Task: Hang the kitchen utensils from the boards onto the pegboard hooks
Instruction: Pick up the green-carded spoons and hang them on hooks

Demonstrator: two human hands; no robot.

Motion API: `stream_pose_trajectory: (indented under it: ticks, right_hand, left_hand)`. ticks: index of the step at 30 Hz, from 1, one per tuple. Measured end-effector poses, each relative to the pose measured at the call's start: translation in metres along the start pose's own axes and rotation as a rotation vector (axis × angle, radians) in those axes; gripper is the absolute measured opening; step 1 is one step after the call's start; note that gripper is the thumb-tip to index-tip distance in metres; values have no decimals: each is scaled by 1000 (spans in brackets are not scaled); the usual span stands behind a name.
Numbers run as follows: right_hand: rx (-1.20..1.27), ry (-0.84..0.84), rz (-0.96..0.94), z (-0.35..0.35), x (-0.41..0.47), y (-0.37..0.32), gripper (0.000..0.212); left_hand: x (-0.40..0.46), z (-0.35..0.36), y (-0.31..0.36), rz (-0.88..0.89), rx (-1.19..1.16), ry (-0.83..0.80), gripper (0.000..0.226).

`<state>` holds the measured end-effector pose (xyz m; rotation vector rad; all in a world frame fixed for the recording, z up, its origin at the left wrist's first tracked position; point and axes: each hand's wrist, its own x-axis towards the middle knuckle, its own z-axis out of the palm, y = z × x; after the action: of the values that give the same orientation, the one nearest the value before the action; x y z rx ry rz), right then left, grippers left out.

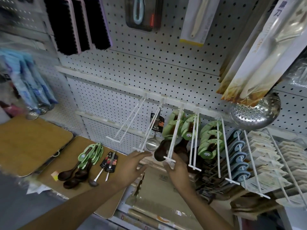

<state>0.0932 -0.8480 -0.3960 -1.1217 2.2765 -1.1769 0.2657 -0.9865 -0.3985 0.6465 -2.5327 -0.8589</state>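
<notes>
On a wooden board (79, 186) lie several dark wooden spoons (74, 175) with green card tags, and beside them small steel ladles (108, 165) with black tags. A steel ladle (152, 143) hangs on a white pegboard hook (150, 130). My left hand (132, 163) reaches with straight fingers to that hook's front tip. My right hand (177, 168) is under the front end of the neighbouring hook (173, 140), which carries green-tagged wooden spoons (172, 127); a dark spoon bowl (160, 151) hangs by my fingers. Whether the right hand holds it I cannot tell.
An empty hook (126, 125) sticks out to the left. More hooks to the right hold green-tagged spoons (210, 138), blue-tagged items (239, 153) and beige packs (262, 146). A steel skimmer (254, 115) and boxed knives (259, 52) hang above right. A second board (28, 143) lies left.
</notes>
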Motion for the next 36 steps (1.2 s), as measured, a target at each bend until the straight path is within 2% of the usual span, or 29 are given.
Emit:
stream_pose_trajectory:
  ticks: [3, 5, 8, 11, 15, 22, 31, 36]
  right_hand:
    - [-250, -111, -185, 9, -7, -8, 39]
    - [-281, -198, -285, 19, -12, -14, 42]
    - [-312, -240, -428, 38, -18, -32, 42]
    - [-355, -269, -494, 67, -21, -46, 42]
    - [-403, -331, -517, 113, -29, -71, 46]
    - [-485, -466, -484, 210, -35, -102, 51]
    - [-519, -566, -159, 395, -5, -96, 43]
    - [-503, -545, -27, 507, 43, -68, 26]
  left_hand:
    - [-25, -19, -18, 70, 63, 4, 42]
    - [-40, -31, -34, 107, 123, 5, 43]
    - [-61, -50, -58, 109, 172, -3, 45]
    - [-82, -72, -81, 142, 218, -8, 46]
    - [-116, -103, -123, 63, 242, -32, 52]
    - [-168, -136, -209, -84, 218, -85, 50]
    - [-197, -137, -395, -351, 224, -178, 39]
    - [-172, -119, -489, -554, 220, -178, 36]
